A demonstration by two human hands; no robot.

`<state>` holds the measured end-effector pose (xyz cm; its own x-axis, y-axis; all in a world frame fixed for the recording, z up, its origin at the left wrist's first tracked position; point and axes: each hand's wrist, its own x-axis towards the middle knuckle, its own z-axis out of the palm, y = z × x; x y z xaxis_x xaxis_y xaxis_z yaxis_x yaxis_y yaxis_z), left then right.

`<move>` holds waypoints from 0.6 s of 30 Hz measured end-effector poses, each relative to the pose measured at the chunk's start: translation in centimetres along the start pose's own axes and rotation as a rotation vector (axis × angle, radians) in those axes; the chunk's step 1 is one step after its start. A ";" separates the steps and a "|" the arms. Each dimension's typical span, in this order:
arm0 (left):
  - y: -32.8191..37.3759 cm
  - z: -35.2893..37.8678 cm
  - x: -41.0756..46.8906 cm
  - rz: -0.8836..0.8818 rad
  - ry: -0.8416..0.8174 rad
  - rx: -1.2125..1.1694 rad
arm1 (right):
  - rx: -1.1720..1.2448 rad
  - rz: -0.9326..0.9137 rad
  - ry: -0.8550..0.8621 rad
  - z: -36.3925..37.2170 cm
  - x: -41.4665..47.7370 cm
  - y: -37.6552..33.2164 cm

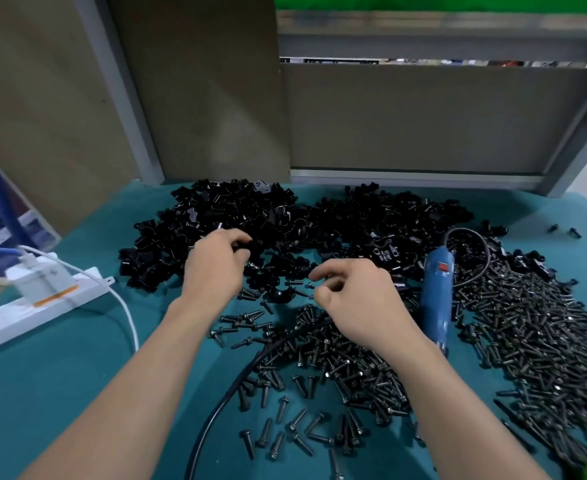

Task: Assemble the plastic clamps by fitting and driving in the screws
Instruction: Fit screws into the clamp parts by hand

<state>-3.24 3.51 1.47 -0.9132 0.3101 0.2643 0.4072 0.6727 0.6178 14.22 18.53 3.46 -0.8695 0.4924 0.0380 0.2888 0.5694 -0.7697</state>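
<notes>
Reaching into the black clamps (pixel 285 216) piled at the back of the green table (pixel 77 368), the left hand (pixel 216 268) pinches one clamp (pixel 243 246). The right hand (pixel 351 296) curls above the screws (pixel 527 327); whether it holds one, I cannot tell.

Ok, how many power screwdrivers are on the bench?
1. The blue screwdriver lies on the screws, just right of the right hand. More could lie outside the view.
</notes>
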 end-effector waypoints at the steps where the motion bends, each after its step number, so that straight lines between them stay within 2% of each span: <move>1: 0.5 -0.5 -0.5 -0.063 0.040 -0.198 | 0.060 0.005 0.007 0.1 -0.2 0.1; 2: 1.2 -1.0 -1.2 -0.146 -0.008 -0.476 | 0.160 0.020 0.005 0.1 -0.3 0.1; 3: 2.2 -1.4 -2.3 -0.218 -0.136 -0.764 | 0.315 0.046 -0.017 0.2 -0.5 0.0; 4: 3.2 -1.5 -3.5 -0.267 -0.284 -0.969 | 0.518 0.074 -0.057 0.4 -0.8 -0.2; 5: 3.9 -1.4 -4.7 -0.281 -0.395 -1.070 | 0.700 0.089 -0.100 0.4 -1.2 -0.3; 7: 4.9 -1.0 -7.0 -0.237 -0.450 -1.071 | 0.854 0.063 -0.144 0.6 -2.2 -0.3; 11: 5.2 -1.0 -8.9 -0.053 -0.264 -0.929 | 0.781 0.076 -0.207 0.0 -3.1 0.3; 14: 5.2 -1.0 -9.3 0.062 -0.295 -0.945 | 1.016 0.129 -0.370 -1.5 -3.4 0.6; 16: 5.4 -0.4 -9.7 0.065 -0.300 -0.986 | 1.045 0.140 -0.364 -1.7 -3.3 0.9; 18: 5.6 0.6 -10.3 0.015 -0.292 -1.000 | 0.974 0.146 -0.278 -1.3 -3.1 1.2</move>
<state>8.43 4.45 1.76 -0.8151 0.5537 0.1701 0.1001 -0.1547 0.9829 17.74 18.55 3.21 -0.9500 0.2732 -0.1510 0.0560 -0.3268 -0.9434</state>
